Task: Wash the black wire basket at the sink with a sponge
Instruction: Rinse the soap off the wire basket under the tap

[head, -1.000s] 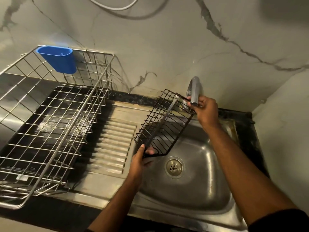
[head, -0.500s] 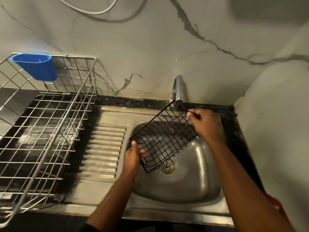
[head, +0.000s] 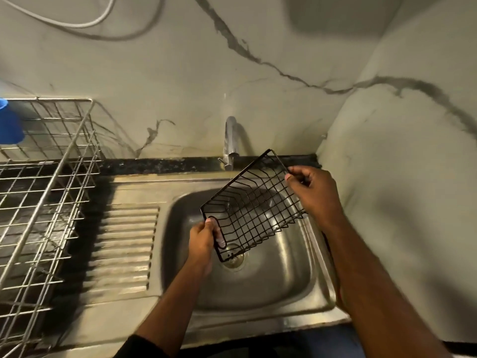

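Observation:
The black wire basket (head: 254,206) hangs tilted over the steel sink (head: 271,288), its open side facing up and toward me. My left hand (head: 204,237) grips its near left end, fingers curled round the rim. Its far right corner is pinched by my right hand (head: 313,191). The chrome tap (head: 230,140) stands behind the basket, and a thin stream of water falls from it through the wires. The drain (head: 233,259) lies under the basket's low corner. No sponge is in view.
A large silver wire dish rack (head: 49,202) fills the left counter, with a blue plastic cup (head: 9,124) hung on its back rim. A ribbed drainboard (head: 124,246) lies between rack and sink. Marble walls close the back and right side.
The basket has come down from beside the tap and turned open side up over the sink bowl. Both hands kept their hold. The view shifted right.

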